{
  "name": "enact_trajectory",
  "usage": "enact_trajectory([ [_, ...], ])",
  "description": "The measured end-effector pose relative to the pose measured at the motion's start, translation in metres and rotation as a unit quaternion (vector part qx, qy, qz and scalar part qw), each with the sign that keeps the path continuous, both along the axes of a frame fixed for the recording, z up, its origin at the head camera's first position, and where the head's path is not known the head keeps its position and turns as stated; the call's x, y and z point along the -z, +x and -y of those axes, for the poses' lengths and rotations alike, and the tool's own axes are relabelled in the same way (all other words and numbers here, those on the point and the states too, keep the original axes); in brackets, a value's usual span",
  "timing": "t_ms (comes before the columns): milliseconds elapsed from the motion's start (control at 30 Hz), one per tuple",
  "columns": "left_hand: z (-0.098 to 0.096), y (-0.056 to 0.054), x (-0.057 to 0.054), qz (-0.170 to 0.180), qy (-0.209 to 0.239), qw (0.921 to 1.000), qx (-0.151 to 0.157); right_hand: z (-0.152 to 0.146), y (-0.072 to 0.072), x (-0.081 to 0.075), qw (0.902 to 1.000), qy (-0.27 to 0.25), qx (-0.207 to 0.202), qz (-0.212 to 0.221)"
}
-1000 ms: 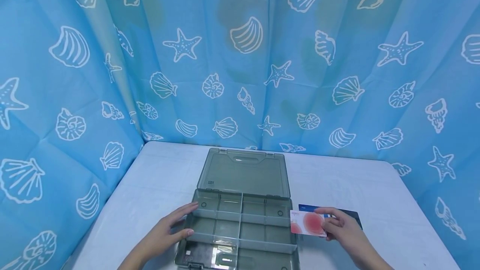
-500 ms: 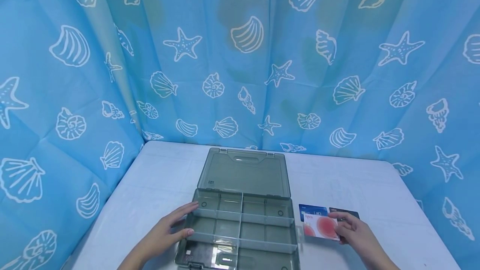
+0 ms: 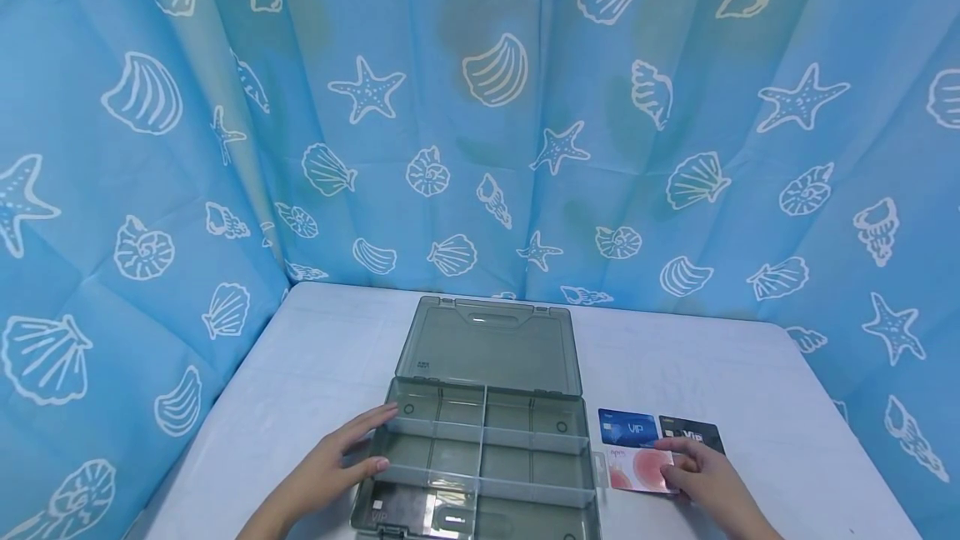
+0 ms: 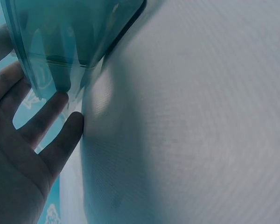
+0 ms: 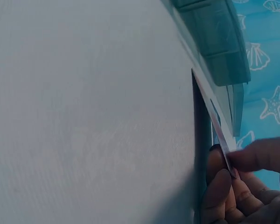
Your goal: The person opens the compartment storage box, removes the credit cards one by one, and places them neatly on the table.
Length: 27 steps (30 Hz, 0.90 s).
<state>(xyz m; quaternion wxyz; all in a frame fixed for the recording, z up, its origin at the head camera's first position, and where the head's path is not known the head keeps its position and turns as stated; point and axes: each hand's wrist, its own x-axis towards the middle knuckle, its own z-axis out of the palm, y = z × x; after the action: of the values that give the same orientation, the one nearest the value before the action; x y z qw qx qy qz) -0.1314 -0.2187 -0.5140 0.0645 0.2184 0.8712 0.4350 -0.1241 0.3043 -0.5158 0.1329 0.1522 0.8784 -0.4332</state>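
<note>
My right hand (image 3: 708, 477) pinches the right end of a pink and white card (image 3: 637, 471) with red round shapes, just right of the box. In the right wrist view this card (image 5: 218, 128) shows edge-on between thumb and fingers, tilted over the white surface. My left hand (image 3: 330, 465) rests against the left wall of a grey see-through divided box (image 3: 517, 465); its fingers lie nearly straight along the wall in the left wrist view. A dark VIP card (image 3: 397, 509) lies in the front left compartment. Behind the pink card are a blue VIP card (image 3: 628, 429) and a black VIP card (image 3: 690, 430), partly covered by my hand.
The box's lid (image 3: 491, 344) lies folded back behind it. A small see-through piece (image 3: 600, 469) sticks out at the box's right wall. A white-covered table (image 3: 337, 340) lies beneath, and a blue shell-patterned curtain (image 3: 450, 207) stands behind and at the sides.
My right hand has moved the pink card from the box's right edge rightward, then down towards the table in front of the blue card, uncovering the blue and black cards. The left hand has stayed put.
</note>
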Motion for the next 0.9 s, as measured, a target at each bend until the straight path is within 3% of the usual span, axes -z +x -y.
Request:
enact_trajectory([
  [300,-0.0003,0.0009,-0.0011,-0.005,-0.002,1.0000,-0.001,0.0035,0.0003,0.0005,0.9996,0.024,-0.010,-0.014],
  [567,-0.0009,0.0009,-0.0008,-0.003,-0.001,1.0000,-0.001,0.0060,0.0018,0.0013,0.9920,0.106,-0.033,-0.060],
  [900,-0.0001,0.0004,-0.0006,0.002,0.004,1.0000,0.001,0.0067,-0.0004,0.0043,0.9873,0.144,-0.041,-0.053],
])
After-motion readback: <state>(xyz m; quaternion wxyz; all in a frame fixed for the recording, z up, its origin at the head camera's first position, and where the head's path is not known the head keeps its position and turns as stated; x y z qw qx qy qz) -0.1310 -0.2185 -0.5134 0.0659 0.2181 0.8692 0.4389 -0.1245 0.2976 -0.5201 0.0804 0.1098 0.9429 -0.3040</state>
